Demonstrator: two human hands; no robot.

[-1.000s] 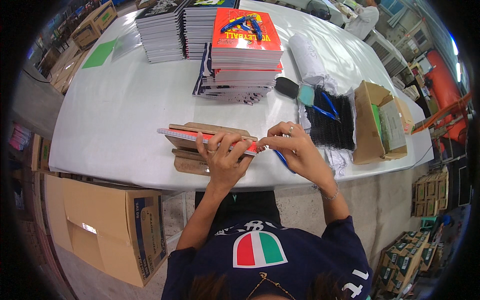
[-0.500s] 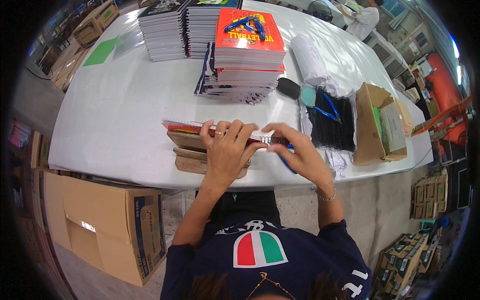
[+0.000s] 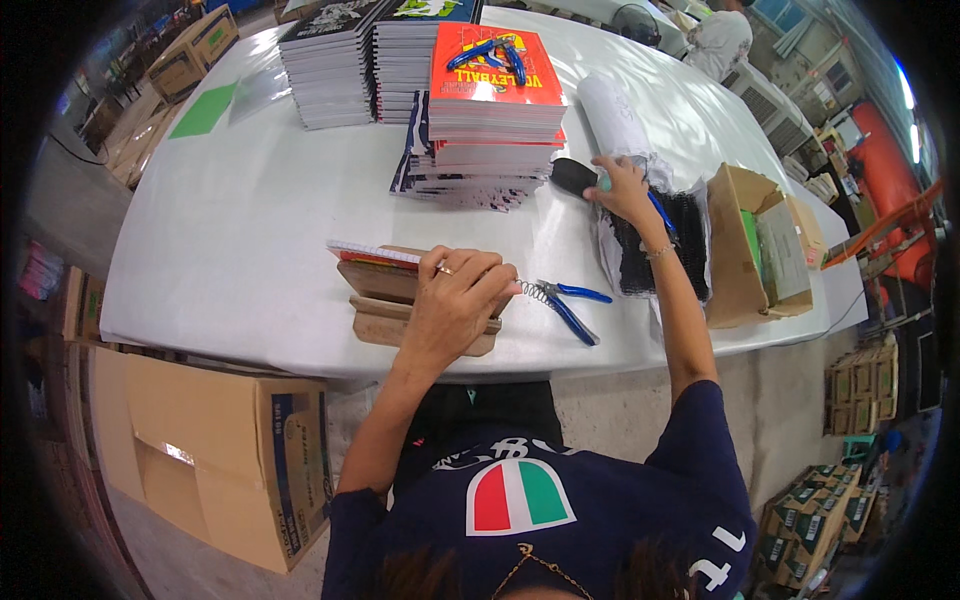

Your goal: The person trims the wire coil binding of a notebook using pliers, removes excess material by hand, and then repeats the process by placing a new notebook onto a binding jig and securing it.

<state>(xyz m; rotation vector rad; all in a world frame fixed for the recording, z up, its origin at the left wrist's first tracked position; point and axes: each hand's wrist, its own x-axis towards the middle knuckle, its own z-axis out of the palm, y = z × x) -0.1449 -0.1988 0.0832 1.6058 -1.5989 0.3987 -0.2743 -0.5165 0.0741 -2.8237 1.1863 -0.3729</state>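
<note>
My left hand (image 3: 458, 298) is closed around a thin red-covered notebook (image 3: 380, 253), pressing it against a wooden stand (image 3: 385, 322) at the table's front. From the notebook's right end sticks out a dark wire coil (image 3: 532, 291). Just beside the coil, blue-handled cutting pliers (image 3: 568, 312) lie with their handles spread. Farther right, my right hand (image 3: 625, 192) has its fingers curled over the teal part of a black-and-teal object (image 3: 576, 178), whose exact kind I cannot make out. Under that forearm is a bundle of black wire coils (image 3: 630, 255) on white wrapping, with another blue-handled tool (image 3: 660, 210) on it.
Stacks of spiral notebooks (image 3: 335, 80) rise at the back, the red-topped pile (image 3: 495, 110) bearing more blue pliers (image 3: 490, 58). A white wrapped roll (image 3: 608, 110) and an open cardboard box (image 3: 735, 260) stand right. A large carton (image 3: 200, 440) sits below left.
My right hand has left the coil at the notebook's end and moved up and right to the black-and-teal object. My left hand stays on the notebook; the pliers now show fully.
</note>
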